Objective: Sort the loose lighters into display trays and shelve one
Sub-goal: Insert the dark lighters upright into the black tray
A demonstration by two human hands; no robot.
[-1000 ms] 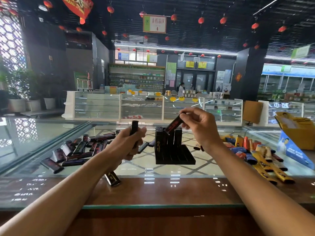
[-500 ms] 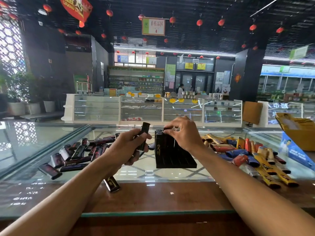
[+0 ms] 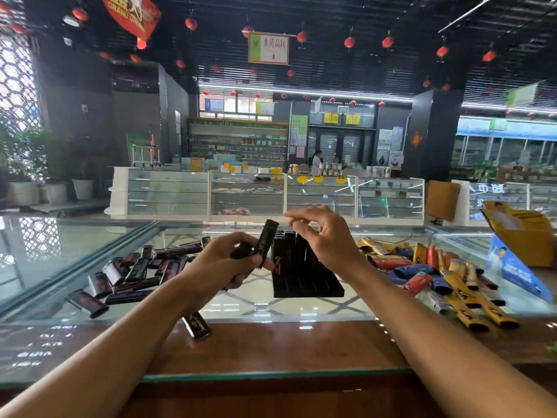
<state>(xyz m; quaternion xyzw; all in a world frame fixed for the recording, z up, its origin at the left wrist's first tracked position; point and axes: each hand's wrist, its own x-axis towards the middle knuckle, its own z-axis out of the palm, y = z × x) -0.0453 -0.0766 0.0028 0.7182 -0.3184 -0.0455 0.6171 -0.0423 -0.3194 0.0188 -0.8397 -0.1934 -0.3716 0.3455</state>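
Change: right hand (image 3: 325, 236) lifted clear of tray (image 3: 307, 285) since earlier; fingers loosely spread, empty.
Grip: left hand (image 3: 223, 267) curled round two dark lighters (image 3: 266, 239), beside tray.
Progress: back row part-filled; front slots bare; shelving undone.
Count: one tray, between dark pile (image 3: 135, 270) and coloured pile (image 3: 437, 273); piles too overlapped to tally.

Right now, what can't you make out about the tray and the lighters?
Head view: rear slots of the tray sit behind the right hand, so how full it is cannot be told.
The left hand grips a lighter; its grip hides whether there are more.
The yellow box is cut off by the right edge.
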